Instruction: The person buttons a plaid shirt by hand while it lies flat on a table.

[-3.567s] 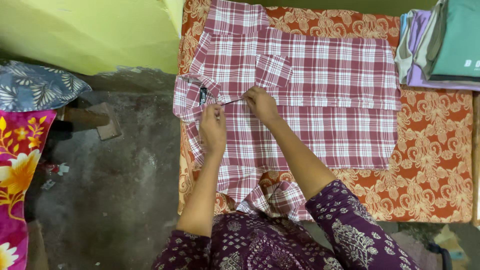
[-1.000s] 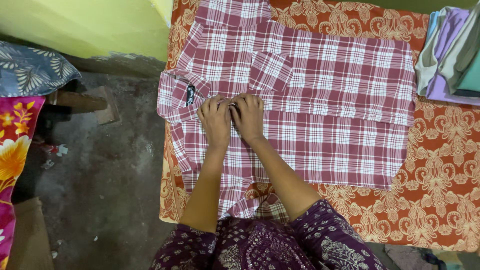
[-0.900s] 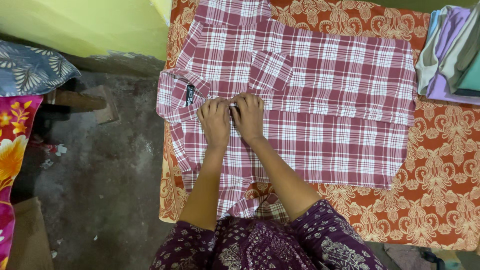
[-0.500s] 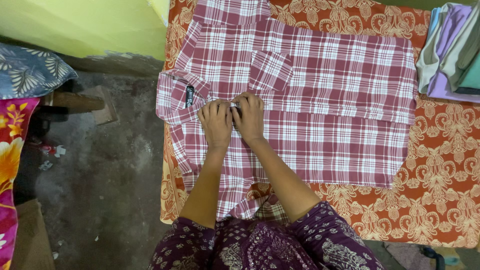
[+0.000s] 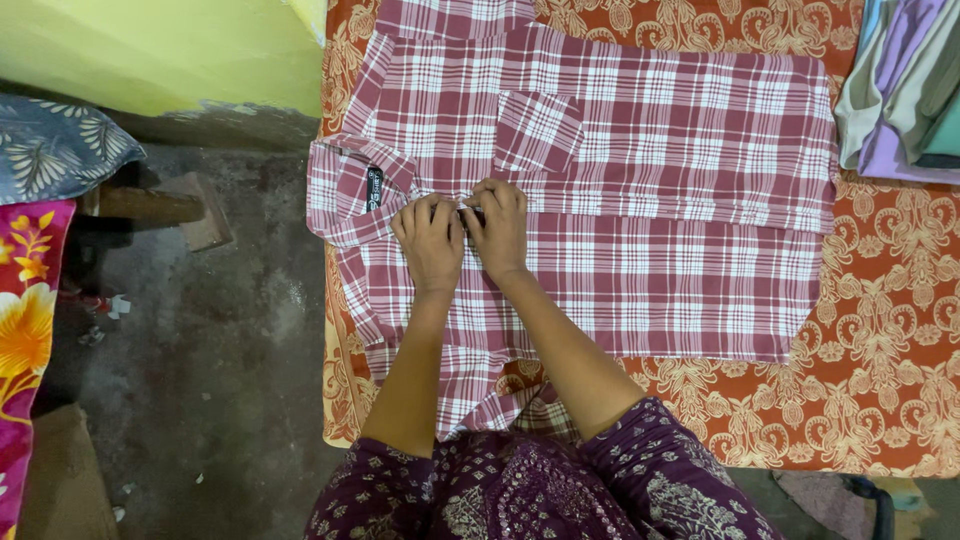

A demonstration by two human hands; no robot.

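My left hand (image 5: 430, 243) and right hand (image 5: 499, 227) rest side by side on the plaid shirt (image 5: 640, 170). The fingers are curled, pinching its front edge near the collar (image 5: 350, 190). The shirt lies flat on the orange patterned cloth (image 5: 880, 330).

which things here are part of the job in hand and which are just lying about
In use: plaid shirt, left hand, right hand, orange patterned sheet.
Lying about: pile of folded clothes, floral cloth, blue leaf-print cloth.

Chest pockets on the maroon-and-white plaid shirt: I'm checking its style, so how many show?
1. The single patch pocket sits on the maroon-and-white plaid shirt, just above the left hand and right hand pressed at the placket. The hands may hide small details.
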